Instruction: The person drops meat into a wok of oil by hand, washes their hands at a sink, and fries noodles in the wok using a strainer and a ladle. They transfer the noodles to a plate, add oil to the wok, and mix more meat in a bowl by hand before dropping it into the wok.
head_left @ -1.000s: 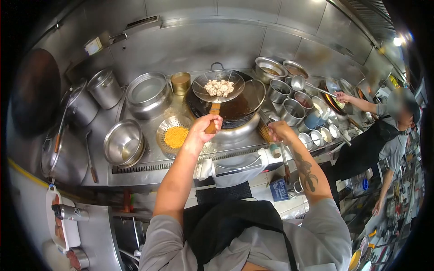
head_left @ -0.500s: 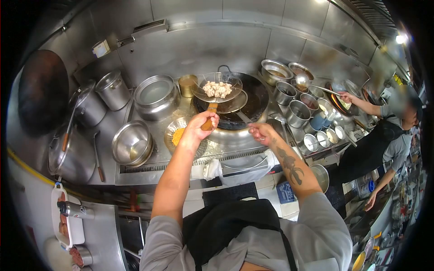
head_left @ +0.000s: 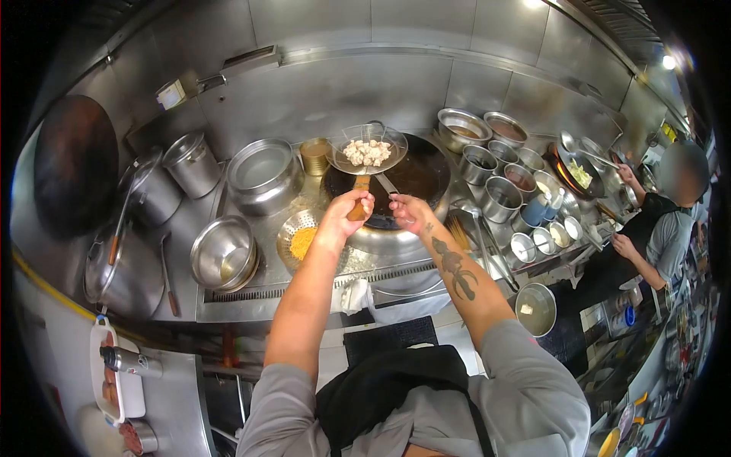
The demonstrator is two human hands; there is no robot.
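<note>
My left hand (head_left: 344, 215) is closed round the wooden handle of a wire skimmer (head_left: 393, 156), held over the big dark wok (head_left: 426, 171). Small pale chunks of food (head_left: 367, 153), perhaps meat, lie in the skimmer's bowl. My right hand (head_left: 410, 213) grips the flat metal handle of a strainer (head_left: 387, 183). Its mesh is mostly hidden behind the skimmer. Dark liquid seems to fill the wok. Left of the wok, a perforated bowl (head_left: 288, 222) contains yellow crumbs (head_left: 303, 242).
Steel pots (head_left: 263, 171) and a steel bowl (head_left: 221, 247) stand to the left. Several sauce containers (head_left: 502, 194) crowd the right. A co-worker (head_left: 647, 236) stands further right beside a flaming wok (head_left: 582, 174). Long-handled tools (head_left: 487, 236) lie near my right arm.
My right hand has moved left and up, bringing the strainer further behind the skimmer. My left hand keeps its grip. The co-worker's ladle has moved over the far wok.
</note>
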